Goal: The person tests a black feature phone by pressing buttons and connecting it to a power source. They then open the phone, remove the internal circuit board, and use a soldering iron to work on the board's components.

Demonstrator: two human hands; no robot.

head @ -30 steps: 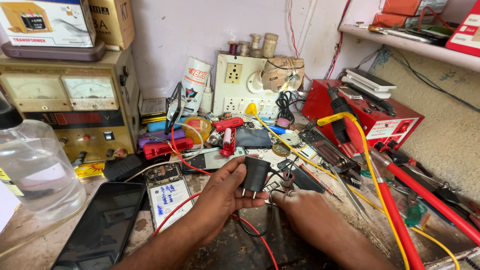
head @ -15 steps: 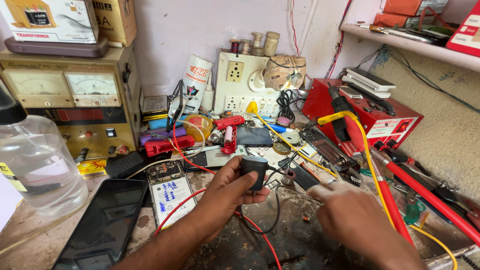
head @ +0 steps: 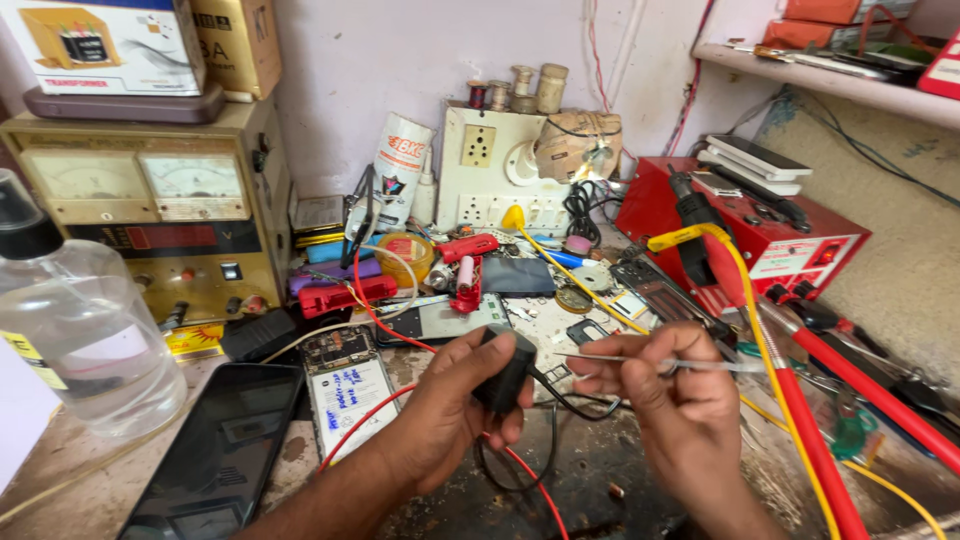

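Note:
My left hand (head: 450,412) grips a small black charger-like adapter (head: 505,372) just above the workbench; a thin black cable (head: 560,402) runs from it. My right hand (head: 672,400) pinches a pair of slim metal tweezers (head: 640,362) whose tip points left, close to the adapter. A red wire (head: 520,478) passes under my left hand. An opened phone with its back off (head: 345,385) lies left of my left hand.
A dark phone screen (head: 225,455) and a clear plastic bottle (head: 75,335) lie at the left. A beige meter power supply (head: 150,215) stands behind. A white socket board (head: 495,170) and a red station (head: 760,235) are at the back. Red and yellow cables (head: 800,430) cross the right.
My right hand has come back from the right side holding the tweezers and now sits level with the adapter. My left hand has kept hold of the adapter and lifted it slightly.

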